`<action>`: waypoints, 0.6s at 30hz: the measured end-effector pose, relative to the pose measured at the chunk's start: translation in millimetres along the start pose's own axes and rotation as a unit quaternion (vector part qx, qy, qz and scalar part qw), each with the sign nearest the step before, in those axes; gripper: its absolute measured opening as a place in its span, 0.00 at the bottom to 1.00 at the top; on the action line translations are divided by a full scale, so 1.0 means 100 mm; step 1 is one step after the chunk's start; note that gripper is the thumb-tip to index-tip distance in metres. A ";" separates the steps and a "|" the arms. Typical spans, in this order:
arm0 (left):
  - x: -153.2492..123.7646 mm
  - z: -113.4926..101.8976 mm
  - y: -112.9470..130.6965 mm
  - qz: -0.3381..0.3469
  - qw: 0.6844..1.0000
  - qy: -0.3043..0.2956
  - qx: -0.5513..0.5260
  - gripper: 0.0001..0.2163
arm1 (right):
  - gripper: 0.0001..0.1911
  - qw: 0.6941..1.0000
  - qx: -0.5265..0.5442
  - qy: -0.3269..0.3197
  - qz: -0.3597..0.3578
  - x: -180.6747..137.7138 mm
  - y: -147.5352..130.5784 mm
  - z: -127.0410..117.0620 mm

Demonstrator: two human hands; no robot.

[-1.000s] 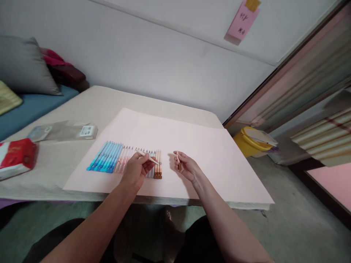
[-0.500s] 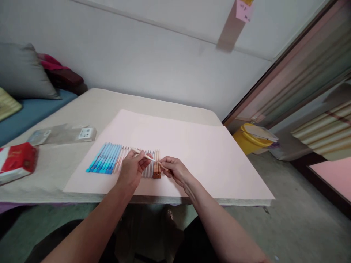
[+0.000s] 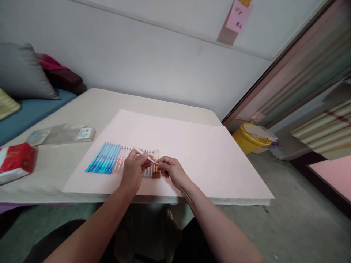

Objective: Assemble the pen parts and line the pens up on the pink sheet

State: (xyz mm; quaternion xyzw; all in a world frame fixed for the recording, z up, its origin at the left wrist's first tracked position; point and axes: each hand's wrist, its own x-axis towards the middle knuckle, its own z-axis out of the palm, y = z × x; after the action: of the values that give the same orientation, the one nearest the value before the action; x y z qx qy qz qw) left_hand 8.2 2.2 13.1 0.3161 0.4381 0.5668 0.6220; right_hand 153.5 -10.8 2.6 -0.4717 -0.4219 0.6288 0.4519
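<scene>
My left hand (image 3: 134, 168) is closed round a pale cream pen (image 3: 141, 151), which slants from upper left down to the right. At the pen's lower end, my right hand (image 3: 171, 168) pinches a small brownish end piece, mostly hidden by its fingers; the two parts meet there. Below the hands, a row of pens lies side by side: blue pens (image 3: 102, 159) at the left, pink-white pens (image 3: 118, 160) in the middle, greyish pens (image 3: 148, 171) partly behind my left hand, and brown-ended pens (image 3: 156, 174) at the right.
The row lies on a pink sheet (image 3: 197, 157) over a beige-covered table (image 3: 74, 109). At the left are a clear plastic packet (image 3: 65, 133) and a red and white package (image 3: 18, 160). A yellow bucket (image 3: 248, 140) stands on the floor beyond the right edge.
The pen's pale tip and the brown piece in my right hand were apart; now they are together. The right hand has come slightly left, and its fingers are closer in.
</scene>
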 end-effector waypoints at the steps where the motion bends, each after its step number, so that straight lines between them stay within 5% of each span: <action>1: -0.01 0.01 0.00 0.005 1.000 -0.001 0.012 0.10 | 0.07 1.000 -0.002 0.006 0.000 0.00 0.00 0.01; 18: -0.07 0.05 -0.09 0.018 0.997 -0.046 0.062 0.09 | 0.06 0.998 0.045 0.032 -0.008 -0.04 0.00 0.08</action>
State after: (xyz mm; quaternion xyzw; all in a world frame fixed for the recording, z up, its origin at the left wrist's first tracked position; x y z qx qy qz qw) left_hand 16.3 -5.8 8.8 0.3878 0.4376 0.5343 0.6105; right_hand 146.7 -15.4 4.9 -0.4675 -0.3825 0.6282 0.4903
